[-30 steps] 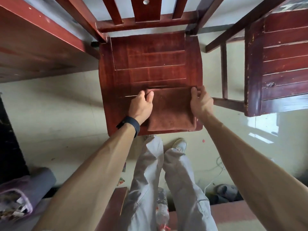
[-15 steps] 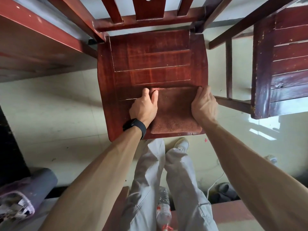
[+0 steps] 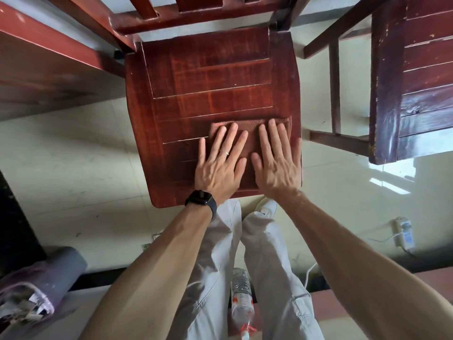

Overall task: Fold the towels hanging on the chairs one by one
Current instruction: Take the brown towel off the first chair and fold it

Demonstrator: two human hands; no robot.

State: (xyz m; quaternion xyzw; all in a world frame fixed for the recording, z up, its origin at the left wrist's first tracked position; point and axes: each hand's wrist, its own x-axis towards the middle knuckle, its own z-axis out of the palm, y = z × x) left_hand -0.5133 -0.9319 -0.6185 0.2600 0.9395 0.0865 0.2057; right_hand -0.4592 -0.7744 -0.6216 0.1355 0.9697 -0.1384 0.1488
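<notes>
A folded brown towel [image 3: 249, 141] lies flat on the front right part of a red-brown wooden chair seat [image 3: 208, 79]. My left hand [image 3: 219, 163], with a black watch on the wrist and a ring, rests palm down on the towel's left half, fingers spread. On the right half lies my right hand [image 3: 278, 163], also flat and spread. Both hands cover most of the towel; only its far edge and the strip between the hands show.
A second dark wooden chair [image 3: 411, 77] stands at the right. A wooden table edge [image 3: 49, 45] runs along the upper left. On the floor are a power strip [image 3: 404, 234], a plastic bottle [image 3: 241, 300] near my legs, and a grey roll [image 3: 49, 273] at lower left.
Both hands let go of the towel's side edges and moved onto its top, now lying flat with fingers spread. The towel stays in place on the seat.
</notes>
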